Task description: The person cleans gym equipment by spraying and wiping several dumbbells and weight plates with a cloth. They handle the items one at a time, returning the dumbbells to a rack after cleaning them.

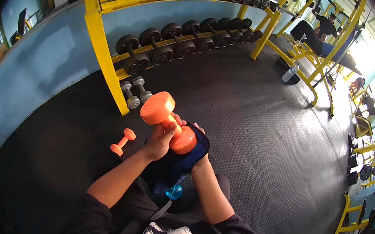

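Observation:
My left hand (159, 142) is wrapped round the handle of an orange dumbbell (158, 108), which I hold tilted in front of me. A dark blue cloth (194, 156) is in my right hand (199, 164), pressed against the dumbbell's lower head. The cloth covers much of that hand, with fingertips showing above its edge. Part of the cloth hangs down below the dumbbell. On the floor to the left lies a smaller orange dumbbell (123, 142). Near my lap is a blue, shiny round object (174, 192), whose kind I cannot make out.
A yellow rack (104, 58) with rows of black dumbbells (151, 44) stands ahead. Two grey dumbbells (136, 92) lie by its foot. A water bottle (289, 73) stands on the black rubber floor (258, 138). One person (327, 26) sits on a machine at the right; another is behind the left wall.

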A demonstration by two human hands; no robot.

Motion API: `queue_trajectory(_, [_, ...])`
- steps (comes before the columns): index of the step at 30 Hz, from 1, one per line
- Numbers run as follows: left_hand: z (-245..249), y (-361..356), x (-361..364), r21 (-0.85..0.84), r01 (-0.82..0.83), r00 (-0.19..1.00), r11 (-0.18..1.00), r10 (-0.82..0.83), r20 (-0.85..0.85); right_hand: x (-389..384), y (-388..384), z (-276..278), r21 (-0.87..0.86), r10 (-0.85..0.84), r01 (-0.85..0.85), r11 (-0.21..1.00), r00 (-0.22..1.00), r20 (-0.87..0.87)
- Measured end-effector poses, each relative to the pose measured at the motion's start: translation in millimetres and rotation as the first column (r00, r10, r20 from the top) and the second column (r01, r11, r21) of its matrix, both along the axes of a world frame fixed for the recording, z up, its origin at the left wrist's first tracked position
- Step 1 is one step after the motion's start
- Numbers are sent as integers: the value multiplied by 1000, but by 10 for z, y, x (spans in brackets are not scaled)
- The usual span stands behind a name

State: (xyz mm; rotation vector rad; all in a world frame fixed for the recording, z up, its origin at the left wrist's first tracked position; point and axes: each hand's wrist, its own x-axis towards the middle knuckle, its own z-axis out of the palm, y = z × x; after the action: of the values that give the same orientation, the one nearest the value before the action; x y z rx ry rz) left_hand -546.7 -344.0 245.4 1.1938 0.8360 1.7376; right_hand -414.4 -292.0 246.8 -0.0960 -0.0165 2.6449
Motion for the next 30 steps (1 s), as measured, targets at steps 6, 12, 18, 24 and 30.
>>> queue_trajectory(6, [37,71,234,-201,9,791,980,116,601,-163,-330,18,700,-798,426,573,487,356])
queue_trajectory(12, [194,112,107,-272,227,687,935,44,725,-238,-291,-130,993,-988,56,100,127,92])
queue_trajectory(18, [-114,3,-77,-471,315,949,824,-272,157,269,93,231,940,-968,301,161,233,91])
queue_trajectory(24, [263,-251,-196,-383,564,821,732,-443,360,731,410,462,945,-843,248,215,535,52])
queue_trajectory(30, [193,-133,10,-610,217,833,762,181,523,553,363,409,991,-834,-58,-118,547,-68])
